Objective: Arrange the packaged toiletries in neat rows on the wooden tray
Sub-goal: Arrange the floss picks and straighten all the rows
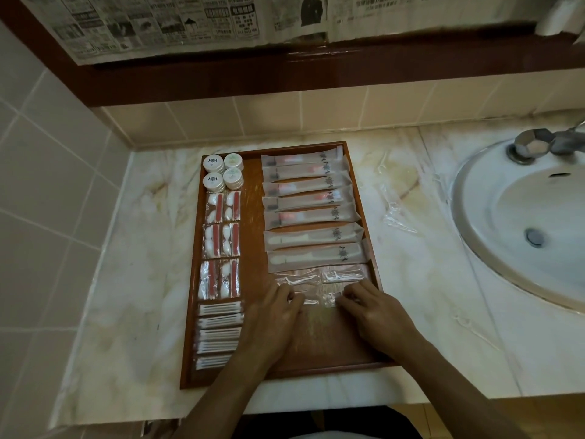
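The wooden tray (253, 239) lies on the marble counter. Its left column holds round white jars (223, 171), red-and-white packets (220, 242) and cotton swab packs (218, 334). Long frosted toothbrush packets (311, 204) fill the right column in rows. Below them lie clear plastic packets (316, 282). My left hand (272, 315) has its curled fingertips on the left clear packet. My right hand (373, 308) pinches the edge of the right clear packet.
A white sink basin (519, 226) with a metal tap (535, 147) sits at the right. A loose clear wrapper (400, 217) lies on the counter (139, 280) between tray and sink. Tiled walls stand at the left and back, with a newspaper-covered mirror above.
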